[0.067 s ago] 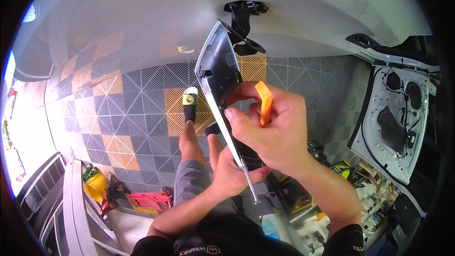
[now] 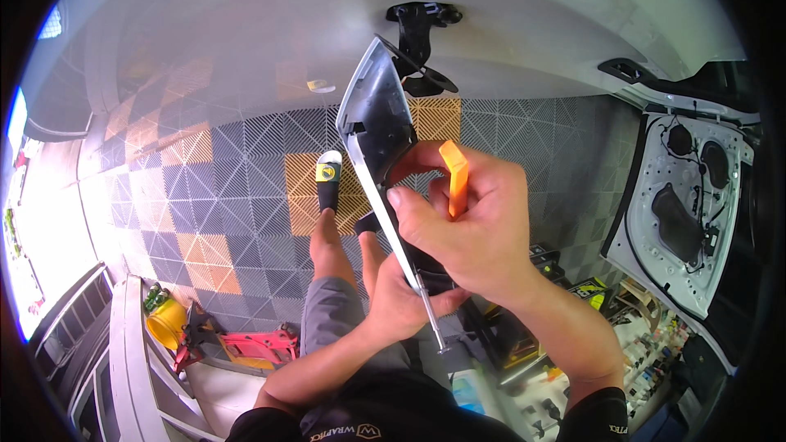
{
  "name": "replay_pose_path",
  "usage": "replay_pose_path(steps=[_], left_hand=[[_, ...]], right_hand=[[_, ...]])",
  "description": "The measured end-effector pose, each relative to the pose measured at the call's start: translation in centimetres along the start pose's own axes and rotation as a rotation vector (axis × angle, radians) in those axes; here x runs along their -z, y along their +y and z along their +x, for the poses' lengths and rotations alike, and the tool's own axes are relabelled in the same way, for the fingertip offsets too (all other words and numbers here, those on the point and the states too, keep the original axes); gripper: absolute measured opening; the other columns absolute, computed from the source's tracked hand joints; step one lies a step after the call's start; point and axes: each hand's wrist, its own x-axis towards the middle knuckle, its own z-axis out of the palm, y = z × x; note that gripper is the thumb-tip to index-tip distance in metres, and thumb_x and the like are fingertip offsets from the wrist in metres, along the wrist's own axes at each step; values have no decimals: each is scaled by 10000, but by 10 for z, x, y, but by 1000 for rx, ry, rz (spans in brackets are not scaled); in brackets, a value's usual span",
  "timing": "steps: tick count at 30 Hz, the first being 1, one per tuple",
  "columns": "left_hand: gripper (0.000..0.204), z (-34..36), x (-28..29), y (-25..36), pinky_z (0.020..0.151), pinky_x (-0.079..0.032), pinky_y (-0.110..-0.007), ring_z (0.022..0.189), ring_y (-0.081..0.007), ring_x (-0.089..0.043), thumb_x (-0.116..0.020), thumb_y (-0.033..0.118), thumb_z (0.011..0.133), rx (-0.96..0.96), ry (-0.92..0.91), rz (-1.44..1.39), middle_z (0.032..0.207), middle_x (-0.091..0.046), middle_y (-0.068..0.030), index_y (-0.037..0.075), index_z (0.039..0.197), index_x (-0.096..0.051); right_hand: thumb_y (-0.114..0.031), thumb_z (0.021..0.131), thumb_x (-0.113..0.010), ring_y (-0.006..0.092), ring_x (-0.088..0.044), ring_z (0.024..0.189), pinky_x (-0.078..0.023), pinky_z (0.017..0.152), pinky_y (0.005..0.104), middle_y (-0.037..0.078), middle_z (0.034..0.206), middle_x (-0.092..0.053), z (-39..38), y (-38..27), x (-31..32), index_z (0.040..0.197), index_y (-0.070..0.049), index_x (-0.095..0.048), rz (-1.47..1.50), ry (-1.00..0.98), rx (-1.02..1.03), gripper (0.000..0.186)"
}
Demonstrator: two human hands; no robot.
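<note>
I hold a grey, roughly triangular plastic trim piece (image 2: 375,119) up in front of me, its pointed end toward a white car body panel (image 2: 524,24). My right hand (image 2: 471,233) grips an orange plastic pry tool (image 2: 454,173) and presses its thumb against the trim's edge. My left hand (image 2: 399,295) cups the lower end of the trim from below. A thin metal rod (image 2: 431,317) runs down from the trim between my hands. Above the trim a black bracket (image 2: 419,33) sticks out of the white panel.
My leg and a black shoe with a yellow patch (image 2: 328,182) stand on grey and orange floor tiles (image 2: 237,205). A stripped white car door (image 2: 684,221) leans at the right. A yellow bucket (image 2: 166,321), a red jack (image 2: 258,345) and tool clutter (image 2: 573,295) lie lower down.
</note>
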Motion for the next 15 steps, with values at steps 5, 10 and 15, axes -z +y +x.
replay_pose_path(steps=[5, 10, 15], left_hand=[[666, 9, 2, 1, 879, -576, -332, 1061, -206, -689, -837, 7, 766, 28, 33, 86, 1160, -668, -101, -2, 1335, -490], [570, 10, -2, 2, 894, -528, -305, 1017, -156, -673, -839, 44, 716, 132, 79, 115, 1069, -701, -52, -12, 1229, -596], [599, 7, 3, -3, 888, -517, -324, 1031, -175, -665, -851, 97, 632, 207, 75, 352, 1090, -690, -54, 0, 1179, -625]], right_hand=[[-5, 827, -724, -46, -413, 565, -299, 498, 159, -25, 844, -668, 10, 8, -2, 1089, 27, -710, 17, 62, 144, 265], [-9, 804, -732, -36, -433, 573, -322, 510, 156, 2, 931, -706, 21, 14, -1, 1100, 21, -702, 50, 20, 163, 299], [-60, 801, -742, 133, -715, 704, -551, 611, 259, 74, 777, -690, 26, -5, 10, 1005, 60, -661, -143, -68, 35, 250]])
